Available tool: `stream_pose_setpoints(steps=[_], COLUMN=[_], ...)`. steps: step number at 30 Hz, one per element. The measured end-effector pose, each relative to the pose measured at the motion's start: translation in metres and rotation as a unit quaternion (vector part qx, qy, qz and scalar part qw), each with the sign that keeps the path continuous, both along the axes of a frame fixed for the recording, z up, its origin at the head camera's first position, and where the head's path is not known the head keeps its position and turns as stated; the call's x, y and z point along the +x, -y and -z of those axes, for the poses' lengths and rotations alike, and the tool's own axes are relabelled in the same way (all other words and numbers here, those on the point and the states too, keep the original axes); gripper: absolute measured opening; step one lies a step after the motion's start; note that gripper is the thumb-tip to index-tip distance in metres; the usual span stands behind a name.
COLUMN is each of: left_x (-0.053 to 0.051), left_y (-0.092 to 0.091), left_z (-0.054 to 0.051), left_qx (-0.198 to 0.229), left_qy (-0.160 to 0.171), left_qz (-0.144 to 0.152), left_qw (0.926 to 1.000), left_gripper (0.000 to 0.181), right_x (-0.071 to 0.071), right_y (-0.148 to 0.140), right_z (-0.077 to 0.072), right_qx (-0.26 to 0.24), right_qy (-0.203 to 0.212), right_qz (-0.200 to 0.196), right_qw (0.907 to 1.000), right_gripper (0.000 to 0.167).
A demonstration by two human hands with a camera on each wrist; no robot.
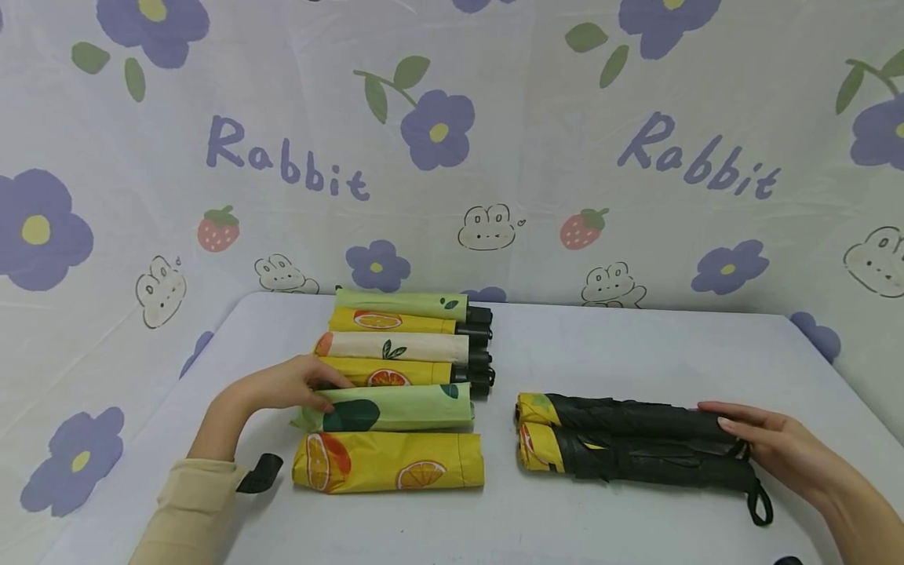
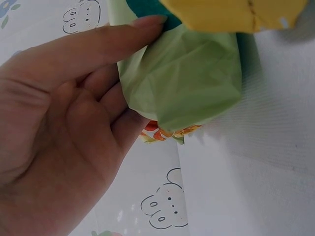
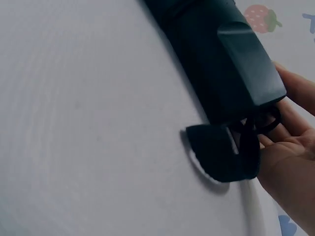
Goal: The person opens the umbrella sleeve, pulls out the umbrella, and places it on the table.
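Note:
In the head view, my left hand [image 1: 300, 383] grips the left end of a light green umbrella [image 1: 417, 408] with dark green leaf prints. The left wrist view shows the thumb of my left hand [image 2: 74, 98] on top of the green cover [image 2: 192, 78], fingers behind it. On the right, two folded black umbrellas with yellow ends lie side by side. My right hand [image 1: 784, 447] holds the right end of the farther black umbrella [image 1: 657, 416]. The nearer black umbrella [image 1: 650, 461] has a wrist strap [image 1: 759, 502]. Its dark handle [image 3: 236, 64] hides part of my right hand [image 3: 290, 142].
A yellow orange-print umbrella [image 1: 388, 463] lies nearest in the left row. Beyond the green one lie several umbrellas, including a cream one [image 1: 417, 345], with black handles pointing right. The white table [image 1: 508, 518] meets a rabbit-print cloth [image 1: 530, 157] behind.

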State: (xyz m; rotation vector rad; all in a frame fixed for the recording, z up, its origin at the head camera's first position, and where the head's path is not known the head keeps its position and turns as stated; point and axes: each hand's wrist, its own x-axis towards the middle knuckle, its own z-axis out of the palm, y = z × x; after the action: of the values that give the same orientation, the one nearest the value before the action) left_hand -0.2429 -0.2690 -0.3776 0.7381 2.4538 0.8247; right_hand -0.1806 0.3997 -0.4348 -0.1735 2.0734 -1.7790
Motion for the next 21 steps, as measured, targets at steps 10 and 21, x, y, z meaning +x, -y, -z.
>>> stream_pose_setpoints(steps=[10, 21], left_x=[-0.0004, 0.0026], left_y=[-0.0009, -0.0024], left_z=[-0.0005, -0.0032], left_qx=[0.008, 0.010], left_qy=[0.010, 0.014], left_qz=[0.005, 0.001], left_qw=[0.9999, 0.9999], left_gripper=[0.032, 0.033], right_x=[0.0054, 0.0094], right_y=[0.0016, 0.0051], right_z=[-0.0010, -0.0034], right_qx=[0.055, 0.102], right_qy=[-0.047, -0.064], right_qz=[-0.030, -0.037], right_qw=[0.9969, 0.9921], right_gripper=[0.045, 0.047])
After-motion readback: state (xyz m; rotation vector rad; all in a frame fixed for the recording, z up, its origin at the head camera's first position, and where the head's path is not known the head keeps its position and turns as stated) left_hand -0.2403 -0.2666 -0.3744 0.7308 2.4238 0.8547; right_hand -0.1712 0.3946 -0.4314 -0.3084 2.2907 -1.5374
